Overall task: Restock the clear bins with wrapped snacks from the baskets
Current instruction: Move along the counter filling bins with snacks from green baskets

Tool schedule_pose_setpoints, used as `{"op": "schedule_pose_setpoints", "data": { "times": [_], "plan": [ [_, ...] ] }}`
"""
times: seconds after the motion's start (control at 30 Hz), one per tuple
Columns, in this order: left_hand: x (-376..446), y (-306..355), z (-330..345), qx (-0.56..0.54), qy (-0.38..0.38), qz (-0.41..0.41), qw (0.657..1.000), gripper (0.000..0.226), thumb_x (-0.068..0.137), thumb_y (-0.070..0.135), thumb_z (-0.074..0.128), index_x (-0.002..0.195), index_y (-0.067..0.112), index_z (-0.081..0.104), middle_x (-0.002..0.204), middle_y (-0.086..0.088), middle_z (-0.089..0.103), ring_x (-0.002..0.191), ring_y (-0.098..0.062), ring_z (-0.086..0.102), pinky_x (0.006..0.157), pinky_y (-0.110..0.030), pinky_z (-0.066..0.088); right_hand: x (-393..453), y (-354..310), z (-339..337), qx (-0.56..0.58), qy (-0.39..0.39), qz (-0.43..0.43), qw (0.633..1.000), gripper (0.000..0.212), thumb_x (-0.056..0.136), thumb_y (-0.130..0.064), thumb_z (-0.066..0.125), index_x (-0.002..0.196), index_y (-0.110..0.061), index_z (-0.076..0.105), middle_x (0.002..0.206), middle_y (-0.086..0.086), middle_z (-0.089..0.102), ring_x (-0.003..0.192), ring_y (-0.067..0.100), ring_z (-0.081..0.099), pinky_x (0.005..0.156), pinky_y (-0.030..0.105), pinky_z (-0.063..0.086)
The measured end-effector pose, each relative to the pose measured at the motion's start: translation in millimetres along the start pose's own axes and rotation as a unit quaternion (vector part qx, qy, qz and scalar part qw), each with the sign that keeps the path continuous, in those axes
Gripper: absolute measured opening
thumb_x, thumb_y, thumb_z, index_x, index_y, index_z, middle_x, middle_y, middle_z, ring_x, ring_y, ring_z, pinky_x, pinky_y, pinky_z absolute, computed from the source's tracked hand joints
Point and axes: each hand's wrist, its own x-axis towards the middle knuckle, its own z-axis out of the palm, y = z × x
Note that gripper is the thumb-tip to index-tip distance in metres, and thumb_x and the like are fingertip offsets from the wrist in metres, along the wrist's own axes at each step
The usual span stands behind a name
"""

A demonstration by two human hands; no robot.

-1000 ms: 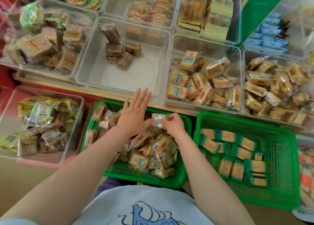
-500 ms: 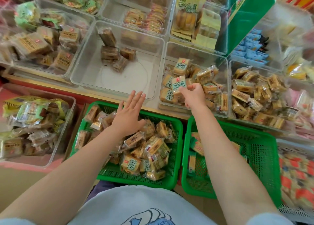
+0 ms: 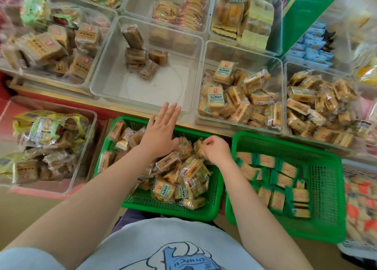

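Head view: clear bins (image 3: 240, 90) crowd counter (image 3: 61, 95), green baskets (image 3: 208, 210) below.

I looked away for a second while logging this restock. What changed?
The right hand carried a packet from the left basket to the clear bin, let go, and came back, fingers now curled on another packet. The left hand stayed open over the basket.

A tan floor (image 3: 24, 212) runs below — a red-fronted shelf (image 3: 51, 101) with a pale wood edge, daylight washing everything.
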Motion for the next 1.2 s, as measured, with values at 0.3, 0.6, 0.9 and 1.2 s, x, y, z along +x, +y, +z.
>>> {"op": "schedule_pose_setpoints", "data": {
  "times": [0.3, 0.6, 0.9, 1.2],
  "plan": [
    [2, -2, -2, 0.005, -0.009, 0.001, 1.000, 0.092, 0.094, 0.035, 0.050, 0.157, 0.024, -0.015, 0.164, 0.007, -0.023, 0.148, -0.014, -0.029, 0.124, -0.049, -0.001, 31, 24, 50, -0.061, 0.004, 0.106, 0.992, 0.041, 0.099, -0.018, 0.056, 0.136, -0.007, 0.041, 0.111, 0.010, 0.062, 0.089, 0.028, 0.063, 0.063, 0.035, 0.048],
    [-2, 4, -16, -0.062, -0.030, -0.008, 0.998, 0.090, 0.093, 0.031, 0.057, 0.159, 0.023, -0.004, 0.166, 0.006, -0.013, 0.150, -0.014, -0.021, 0.125, -0.049, 0.006, -13, 20, -4, 0.167, 0.046, 0.055, 0.983, 0.017, 0.099, -0.025, 0.056, 0.114, -0.019, 0.055, 0.101, 0.005, 0.064, 0.071, 0.017, 0.057, 0.058, 0.030, 0.044],
    [-31, 50, -58, -0.414, -0.081, 0.056, 0.905, 0.051, 0.088, 0.026, 0.074, 0.133, 0.041, 0.054, 0.127, 0.018, 0.060, 0.113, 0.003, 0.059, 0.095, -0.034, 0.053, -51, 2, -44, 0.523, -0.277, 0.080, 0.802, 0.046, 0.107, -0.038, 0.026, 0.123, -0.013, 0.061, 0.065, 0.003, 0.040, 0.056, 0.015, 0.034, 0.050, 0.026, 0.034],
    [-25, 61, -78, -0.434, -0.040, -0.057, 0.898, 0.023, 0.096, 0.043, 0.061, 0.107, 0.027, 0.072, 0.092, 0.003, 0.075, 0.082, -0.021, 0.070, 0.076, -0.038, 0.057, -48, -12, -56, 0.426, -0.207, -0.043, 0.880, 0.061, 0.101, -0.054, 0.044, 0.127, -0.002, 0.062, 0.105, 0.016, 0.069, 0.083, 0.023, 0.063, 0.065, 0.032, 0.049]
  ]
}}
